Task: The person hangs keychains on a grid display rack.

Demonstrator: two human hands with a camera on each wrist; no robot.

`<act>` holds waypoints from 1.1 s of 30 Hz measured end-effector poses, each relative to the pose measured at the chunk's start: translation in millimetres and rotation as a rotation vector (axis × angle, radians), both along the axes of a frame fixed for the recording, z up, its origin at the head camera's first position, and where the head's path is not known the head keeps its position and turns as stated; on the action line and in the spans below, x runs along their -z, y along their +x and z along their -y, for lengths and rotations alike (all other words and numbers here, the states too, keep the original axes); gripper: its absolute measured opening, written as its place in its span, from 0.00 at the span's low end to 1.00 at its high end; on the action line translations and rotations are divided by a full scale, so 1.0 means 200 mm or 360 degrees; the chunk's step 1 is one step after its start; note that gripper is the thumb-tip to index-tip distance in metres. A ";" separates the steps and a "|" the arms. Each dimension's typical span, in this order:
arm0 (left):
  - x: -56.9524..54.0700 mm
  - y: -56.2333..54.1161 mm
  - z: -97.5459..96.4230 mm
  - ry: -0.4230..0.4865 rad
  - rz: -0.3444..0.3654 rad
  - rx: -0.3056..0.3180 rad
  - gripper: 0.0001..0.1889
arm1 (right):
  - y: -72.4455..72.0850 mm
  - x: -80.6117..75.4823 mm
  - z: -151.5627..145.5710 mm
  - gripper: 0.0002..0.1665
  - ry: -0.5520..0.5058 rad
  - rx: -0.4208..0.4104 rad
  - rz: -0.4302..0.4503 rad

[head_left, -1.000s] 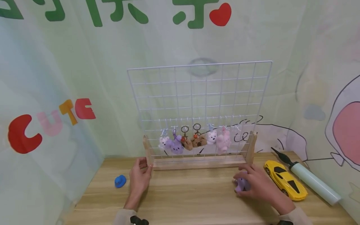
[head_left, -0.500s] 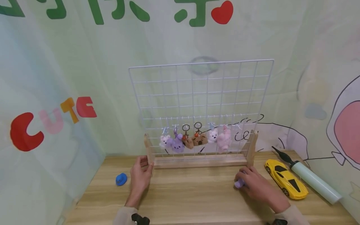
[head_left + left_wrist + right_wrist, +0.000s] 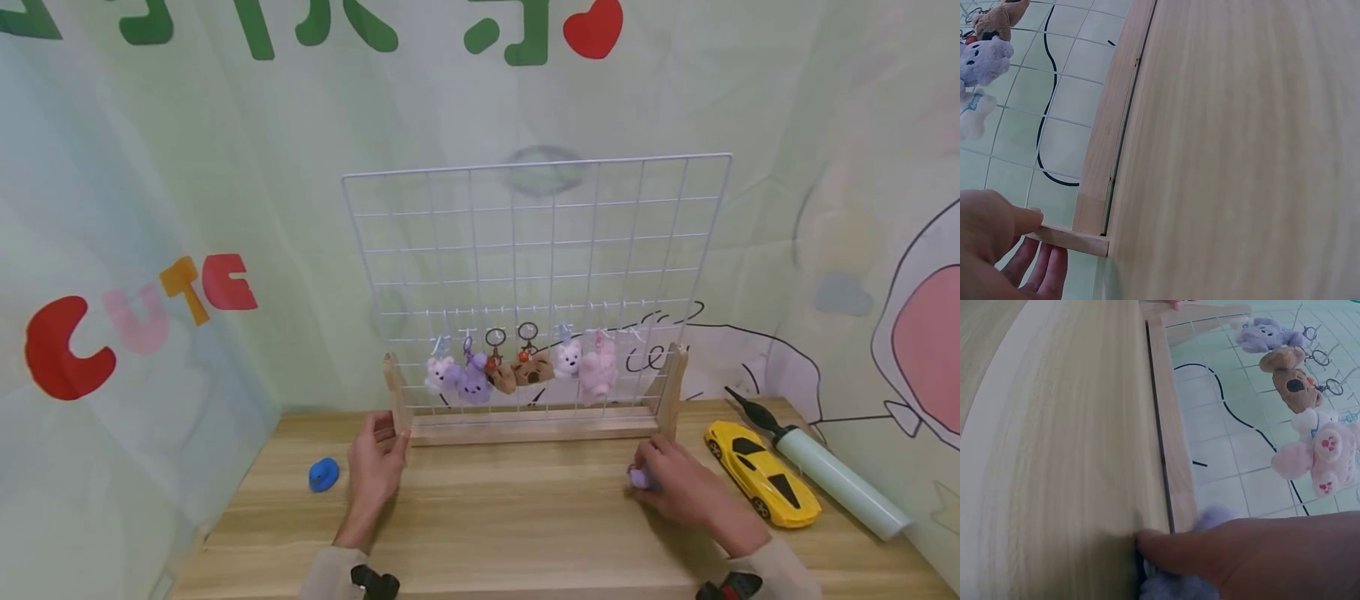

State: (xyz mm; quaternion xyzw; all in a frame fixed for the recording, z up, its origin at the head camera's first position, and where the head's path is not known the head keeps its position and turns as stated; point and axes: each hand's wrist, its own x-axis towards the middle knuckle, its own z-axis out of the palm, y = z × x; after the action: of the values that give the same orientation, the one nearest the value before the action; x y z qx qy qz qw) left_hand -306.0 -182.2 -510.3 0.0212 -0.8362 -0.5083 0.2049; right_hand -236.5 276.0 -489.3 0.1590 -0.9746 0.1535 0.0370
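Observation:
A white wire grid rack stands on a wooden base bar (image 3: 525,429). My left hand (image 3: 375,467) pinches the rack's left wooden foot (image 3: 1072,240), thumb on top and fingers beneath in the left wrist view. My right hand (image 3: 678,487) holds a small purple plush toy (image 3: 640,477) at the table, in front of the rack's right foot (image 3: 671,392); the hand covers most of it. From the rack's hooks hang plush keychains: a purple one (image 3: 474,383), brown ones (image 3: 532,369), white ones (image 3: 568,359) and a pink one (image 3: 597,375).
A yellow toy car (image 3: 765,475) lies right of my right hand, beside a pale green hand pump (image 3: 840,479) with a black nozzle. Left of my left hand sits a small blue hat-shaped object (image 3: 323,474). A printed backdrop (image 3: 300,250) stands behind the table (image 3: 510,533).
My right hand has closed further over the purple plush, so less of it shows. The left hand stays on the rack's foot. The head view has shifted slightly.

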 end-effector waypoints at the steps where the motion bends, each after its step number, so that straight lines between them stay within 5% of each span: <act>1: 0.00 0.00 0.00 0.0000 -0.0016 -0.0001 0.20 | 0.00 0.00 0.00 0.20 -0.0009 0.0017 0.0019; 10: 0.01 0.00 0.01 -0.0010 0.0010 -0.0001 0.20 | -0.01 0.00 0.01 0.16 0.0047 0.0061 -0.0007; 17: 0.00 -0.01 0.01 -0.0019 0.0021 0.0012 0.20 | 0.00 0.03 0.03 0.06 0.0200 0.0013 -0.0165; 24: 0.00 -0.01 0.01 -0.0003 0.0013 0.0020 0.20 | 0.00 0.02 0.05 0.07 0.0375 0.0050 -0.0167; 33: 0.00 -0.01 0.01 -0.0021 0.0007 0.0015 0.21 | -0.01 0.05 0.03 0.09 0.0107 -0.0110 -0.0153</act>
State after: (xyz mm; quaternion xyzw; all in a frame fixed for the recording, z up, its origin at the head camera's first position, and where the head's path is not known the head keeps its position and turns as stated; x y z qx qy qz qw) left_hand -307.1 -183.3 -510.6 0.0170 -0.8401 -0.5037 0.2007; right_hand -238.6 269.0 -498.3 0.2007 -0.9702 0.1141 0.0730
